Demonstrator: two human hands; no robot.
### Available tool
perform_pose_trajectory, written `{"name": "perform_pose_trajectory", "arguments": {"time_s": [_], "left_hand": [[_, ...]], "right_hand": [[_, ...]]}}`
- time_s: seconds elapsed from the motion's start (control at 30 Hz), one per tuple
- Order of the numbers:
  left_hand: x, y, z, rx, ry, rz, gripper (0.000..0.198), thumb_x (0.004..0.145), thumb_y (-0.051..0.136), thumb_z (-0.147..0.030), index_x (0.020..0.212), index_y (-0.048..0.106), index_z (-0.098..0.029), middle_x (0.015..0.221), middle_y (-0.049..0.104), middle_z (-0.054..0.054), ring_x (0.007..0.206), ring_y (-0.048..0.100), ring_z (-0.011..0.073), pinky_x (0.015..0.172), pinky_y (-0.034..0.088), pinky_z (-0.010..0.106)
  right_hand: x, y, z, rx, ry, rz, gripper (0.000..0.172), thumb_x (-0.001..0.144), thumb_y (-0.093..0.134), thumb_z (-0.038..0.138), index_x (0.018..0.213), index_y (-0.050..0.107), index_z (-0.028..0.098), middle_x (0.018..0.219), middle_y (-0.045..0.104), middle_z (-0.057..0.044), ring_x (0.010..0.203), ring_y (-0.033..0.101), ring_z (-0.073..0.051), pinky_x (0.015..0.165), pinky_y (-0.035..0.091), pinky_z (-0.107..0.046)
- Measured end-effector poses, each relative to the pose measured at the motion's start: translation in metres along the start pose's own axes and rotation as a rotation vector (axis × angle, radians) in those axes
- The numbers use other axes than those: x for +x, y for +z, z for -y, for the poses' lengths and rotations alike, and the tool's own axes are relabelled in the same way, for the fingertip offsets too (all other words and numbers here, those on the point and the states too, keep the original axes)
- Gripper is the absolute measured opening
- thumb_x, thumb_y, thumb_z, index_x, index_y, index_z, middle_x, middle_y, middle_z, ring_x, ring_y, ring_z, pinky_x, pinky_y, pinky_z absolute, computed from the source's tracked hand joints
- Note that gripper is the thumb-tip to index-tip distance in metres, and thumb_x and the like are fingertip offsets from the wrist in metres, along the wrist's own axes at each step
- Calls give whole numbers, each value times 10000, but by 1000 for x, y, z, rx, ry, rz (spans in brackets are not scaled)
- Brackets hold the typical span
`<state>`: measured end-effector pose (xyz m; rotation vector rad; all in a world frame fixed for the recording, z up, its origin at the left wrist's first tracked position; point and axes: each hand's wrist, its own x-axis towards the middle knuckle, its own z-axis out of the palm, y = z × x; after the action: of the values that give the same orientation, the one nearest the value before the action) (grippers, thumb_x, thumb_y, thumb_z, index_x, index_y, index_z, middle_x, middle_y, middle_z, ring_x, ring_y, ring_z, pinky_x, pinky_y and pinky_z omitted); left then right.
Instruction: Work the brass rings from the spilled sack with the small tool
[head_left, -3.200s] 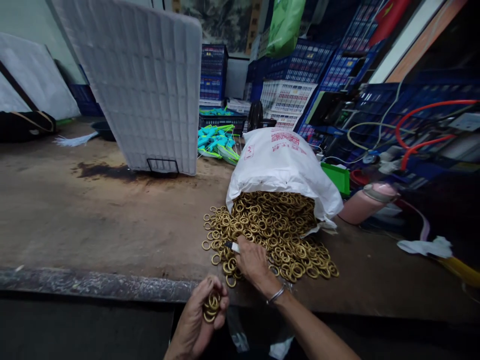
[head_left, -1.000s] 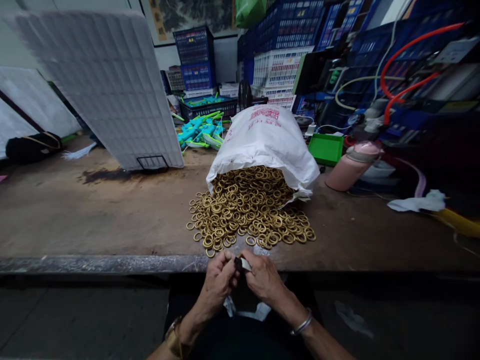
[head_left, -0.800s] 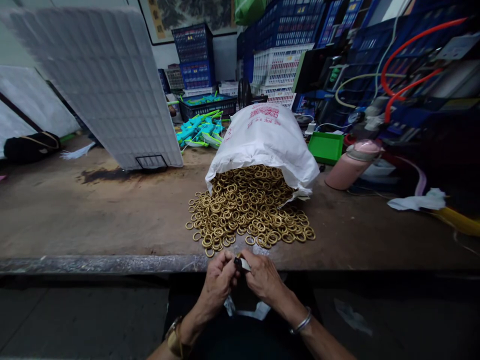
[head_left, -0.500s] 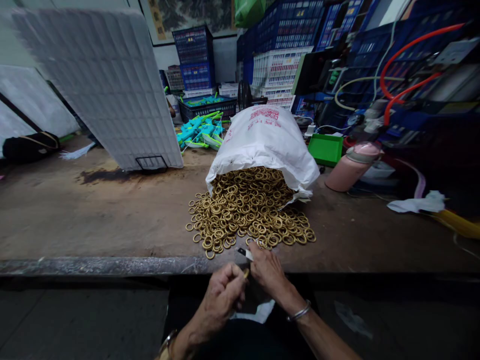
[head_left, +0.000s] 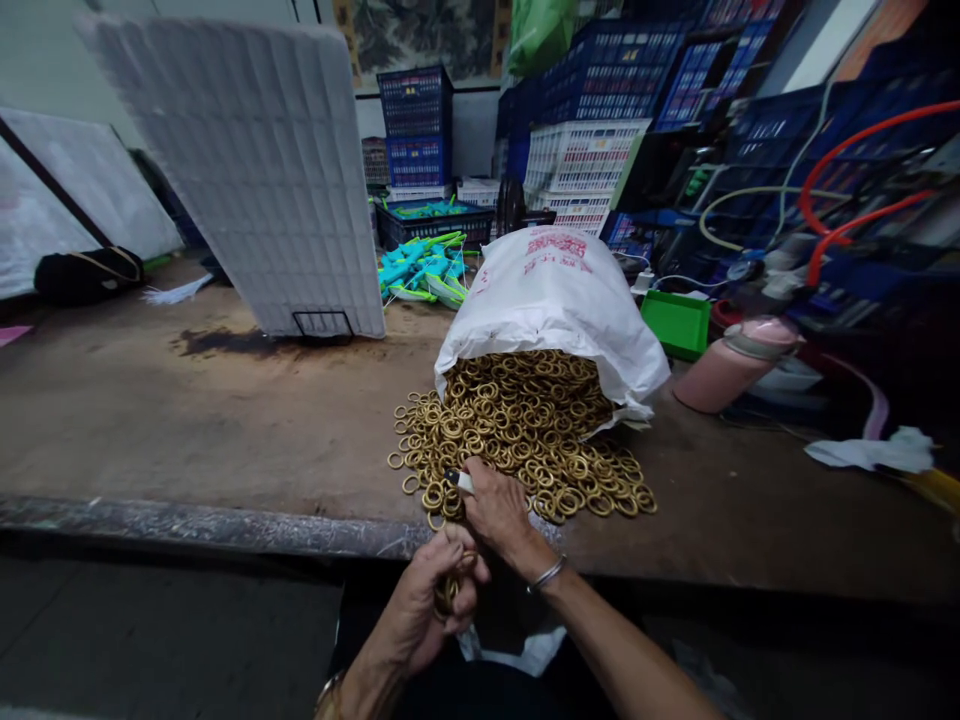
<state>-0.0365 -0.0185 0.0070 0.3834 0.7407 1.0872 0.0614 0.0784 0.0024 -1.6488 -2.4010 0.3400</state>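
A heap of gold-coloured rings [head_left: 517, 430] spills from a white woven sack [head_left: 547, 290] lying on its side. My left hand [head_left: 431, 595] is below the table's front edge, its fingers closed around several gold rings [head_left: 448, 592]. Over the near edge of the heap, my right hand [head_left: 495, 505] grips a small blade-like tool [head_left: 459, 481] with a white grip and a dark end. Its fingertips hide part of the rings beneath, so I cannot tell whether they pinch a ring too.
A tall white ribbed panel [head_left: 277, 170] stands on the wooden table [head_left: 150, 420] at left. Behind are turquoise-and-green plastic pieces [head_left: 424, 268] and stacked crates [head_left: 416, 120]. To the right stand a green tray [head_left: 677, 325] and a pink bottle [head_left: 735, 370]. White material [head_left: 525, 655] lies at my lap.
My right hand has moved left and forward onto the heap's near edge, carrying the tool. My left hand has turned, showing several rings in its fingers. The whole view has shifted slightly.
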Motion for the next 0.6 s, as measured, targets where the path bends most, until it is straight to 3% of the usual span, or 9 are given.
{"name": "perform_pose_trajectory", "arguments": {"time_s": [0.1,0.33,0.6], "left_hand": [[0,-9,-2,-82,-16,9,206,760,565,-309,898,521,-162,721,553,9,403,369,18,339,191,131],[7,-23,0,-232,-16,-59,236,698,645,-308,770,495,-141,700,533,-5,413,369,1,356,181,119],[17,-12,-8,37,124,-287,319,655,652,-374,769,423,-184,583,460,-70,392,378,21,342,171,121]], "right_hand": [[5,5,5,-45,26,31,152,767,440,149,887,506,216,783,644,-23,702,587,-145,555,247,-249],[6,10,-1,5,8,-29,144,747,436,129,839,519,202,728,627,-23,651,566,-144,551,250,-242],[-14,1,-13,420,-70,-118,97,771,407,183,812,494,196,671,570,-3,600,512,-133,572,330,-218]]}}
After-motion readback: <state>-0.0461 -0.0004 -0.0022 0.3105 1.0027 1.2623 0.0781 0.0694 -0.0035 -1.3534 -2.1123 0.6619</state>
